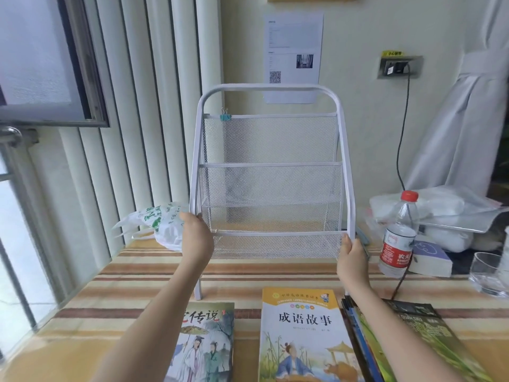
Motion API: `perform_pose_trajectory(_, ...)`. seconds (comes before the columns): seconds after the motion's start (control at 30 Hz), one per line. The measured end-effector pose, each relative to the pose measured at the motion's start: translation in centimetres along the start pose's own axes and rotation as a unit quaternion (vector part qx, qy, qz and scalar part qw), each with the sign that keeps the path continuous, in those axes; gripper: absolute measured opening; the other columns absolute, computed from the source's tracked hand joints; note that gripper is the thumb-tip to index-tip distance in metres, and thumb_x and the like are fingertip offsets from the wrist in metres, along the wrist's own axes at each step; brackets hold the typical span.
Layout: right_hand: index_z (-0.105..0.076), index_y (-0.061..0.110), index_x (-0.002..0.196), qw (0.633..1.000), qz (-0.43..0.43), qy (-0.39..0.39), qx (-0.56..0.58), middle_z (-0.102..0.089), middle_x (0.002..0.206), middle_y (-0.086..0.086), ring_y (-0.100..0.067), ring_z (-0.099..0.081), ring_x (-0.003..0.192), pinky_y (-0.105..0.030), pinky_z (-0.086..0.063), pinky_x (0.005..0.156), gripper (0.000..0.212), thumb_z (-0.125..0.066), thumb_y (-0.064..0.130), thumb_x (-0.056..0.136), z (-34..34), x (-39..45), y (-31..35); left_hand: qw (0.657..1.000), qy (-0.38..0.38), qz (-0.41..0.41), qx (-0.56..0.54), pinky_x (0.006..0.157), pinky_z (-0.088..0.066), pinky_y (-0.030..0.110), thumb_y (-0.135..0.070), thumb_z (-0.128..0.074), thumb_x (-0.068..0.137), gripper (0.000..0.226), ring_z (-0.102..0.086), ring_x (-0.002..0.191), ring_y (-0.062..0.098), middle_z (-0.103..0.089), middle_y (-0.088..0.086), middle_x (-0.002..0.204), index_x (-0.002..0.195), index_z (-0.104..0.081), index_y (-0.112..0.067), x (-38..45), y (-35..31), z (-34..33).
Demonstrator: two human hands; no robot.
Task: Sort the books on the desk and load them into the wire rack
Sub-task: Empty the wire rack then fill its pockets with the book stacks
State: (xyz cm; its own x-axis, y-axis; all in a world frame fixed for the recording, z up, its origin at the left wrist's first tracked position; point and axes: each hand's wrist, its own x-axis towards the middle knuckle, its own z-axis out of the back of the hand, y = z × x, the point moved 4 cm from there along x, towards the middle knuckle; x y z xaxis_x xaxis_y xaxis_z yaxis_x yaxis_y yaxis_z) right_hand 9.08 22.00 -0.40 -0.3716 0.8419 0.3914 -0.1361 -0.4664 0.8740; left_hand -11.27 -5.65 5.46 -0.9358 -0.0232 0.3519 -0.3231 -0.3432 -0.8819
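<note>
A white wire rack [271,172] with three mesh pockets stands upright on the striped desk, all pockets empty. My left hand [196,235] grips its left frame post low down. My right hand [352,252] grips the lower right corner. In front of the rack lie a book with painted figures [206,346], a yellow-topped storybook [305,334] and a fanned stack of dark and green books [413,343] under my right forearm.
A white plastic bag [159,224] lies left of the rack. At the right stand a water bottle [398,238], a glass [489,274], a thick white book [431,257] and bagged items. A cable hangs from the wall socket [399,67]. A window is at left.
</note>
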Motion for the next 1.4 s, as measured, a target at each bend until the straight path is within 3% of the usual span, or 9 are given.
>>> perform_pose_trajectory(0.37, -0.051, -0.002, 0.105, 1.0, -0.001, -0.005, -0.005, -0.052, 0.085, -0.01, -0.022, -0.051, 0.079, -0.031, -0.037, 0.065, 0.042, -0.029, 0.033, 0.102, 0.2, -0.5, 0.7, 0.989, -0.004, 0.086, -0.12, 0.066, -0.036, 0.038, -0.036, -0.008, 0.085, 0.059, -0.045, 0.066, 0.024, -0.05, 0.01, 0.071, 0.108, -0.047, 0.002, 0.0, 0.6, -0.2)
perform_pose_trajectory(0.7, -0.049, 0.0, 0.1, 0.999, -0.034, -0.001, -0.036, -0.05, 0.073, -0.003, -0.023, -0.055, 0.07, -0.029, -0.037, 0.052, 0.04, -0.028, 0.034, 0.102, 0.6, -0.8, 1.2, 0.999, 0.015, 0.045, -0.026, 0.076, -0.038, 0.039, -0.035, -0.017, 0.09, 0.054, -0.049, 0.078, 0.027, -0.056, 0.016, 0.089, 0.114, -0.047, 0.003, -0.7, 0.2, 0.3)
perform_pose_trajectory(0.8, -0.044, -0.003, 0.114, 0.995, -0.064, 0.019, -0.072, -0.057, 0.101, -0.015, -0.031, -0.055, 0.091, -0.033, -0.041, 0.065, 0.036, -0.03, 0.028, 0.102, 1.1, -1.5, 2.4, 0.994, 0.061, 0.031, 0.087, 0.09, -0.039, 0.041, 0.002, -0.034, 0.092, 0.039, -0.049, 0.108, 0.038, -0.048, 0.028, 0.123, 0.13, -0.029, 0.011, -1.4, -0.3, 0.8)
perform_pose_trajectory(0.93, -0.006, 0.005, 0.149, 0.994, -0.091, 0.028, -0.054, -0.018, 0.155, -0.016, -0.033, -0.029, 0.137, -0.041, -0.036, 0.104, 0.064, -0.041, 0.024, 0.099, 2.1, -5.7, 3.1, 0.987, 0.024, -0.001, 0.157, 0.117, -0.016, 0.042, 0.005, -0.04, 0.086, 0.067, -0.017, 0.138, 0.044, -0.015, 0.037, 0.147, 0.141, -0.005, 0.018, -6.0, -1.2, 1.2)
perform_pose_trajectory(1.0, 0.004, 0.012, 0.15, 0.989, -0.109, 0.084, -0.062, -0.018, 0.156, -0.012, -0.031, -0.041, 0.13, -0.035, -0.051, 0.085, 0.072, -0.044, 0.022, 0.096, 2.3, -8.8, 2.2, 0.994, 0.058, -0.043, 0.077, 0.116, -0.012, 0.037, 0.002, -0.035, 0.092, 0.063, -0.014, 0.142, 0.038, -0.013, 0.031, 0.152, 0.145, -0.002, 0.012, -10.4, -1.2, 0.4)
perform_pose_trajectory(1.1, 0.01, 0.016, 0.149, 0.961, -0.16, 0.197, -0.109, -0.032, 0.15, -0.01, -0.018, -0.062, 0.091, -0.023, -0.041, 0.048, 0.081, -0.048, 0.029, 0.095, 2.5, -12.6, 0.5, 0.972, 0.234, 0.002, -0.019, 0.107, -0.03, 0.037, -0.014, -0.034, 0.1, 0.048, -0.037, 0.13, 0.035, -0.039, 0.025, 0.141, 0.143, -0.024, 0.005, -16.8, 0.4, -1.9)
perform_pose_trajectory(1.17, 0.013, 0.015, 0.149, 0.942, -0.2, 0.24, -0.123, -0.026, 0.153, -0.009, -0.019, -0.058, 0.103, -0.025, -0.049, 0.067, 0.087, -0.048, 0.042, 0.094, 3.1, -14.1, -0.4, 0.949, 0.31, 0.051, -0.033, 0.079, -0.042, 0.031, -0.021, -0.035, 0.1, 0.028, -0.053, 0.099, 0.028, -0.057, 0.014, 0.104, 0.113, -0.047, 0.0, -19.5, 1.4, -2.6)
perform_pose_trajectory(1.23, 0.004, 0.015, 0.151, 0.938, -0.217, 0.253, -0.097, -0.02, 0.156, -0.005, -0.025, -0.039, 0.131, -0.037, -0.04, 0.101, 0.087, -0.049, 0.05, 0.091, 3.7, -14.9, -1.2, 0.933, 0.347, 0.09, -0.014, 0.067, -0.034, 0.027, -0.03, -0.035, 0.1, 0.024, -0.048, 0.088, 0.02, -0.052, 0.002, 0.09, 0.102, -0.047, -0.01, -20.7, 2.1, -2.8)
perform_pose_trajectory(1.4, -0.02, 0.021, 0.148, 0.931, -0.223, 0.285, -0.046, -0.03, 0.152, 0.001, -0.024, -0.034, 0.136, -0.046, -0.033, 0.109, 0.078, -0.049, 0.059, 0.088, 4.2, -16.1, -1.1, 0.892, 0.351, 0.268, -0.093, 0.101, -0.038, 0.034, -0.032, -0.047, 0.095, 0.05, -0.048, 0.124, 0.032, -0.051, 0.013, 0.134, 0.133, -0.045, -0.001, -19.9, 3.3, -3.5)
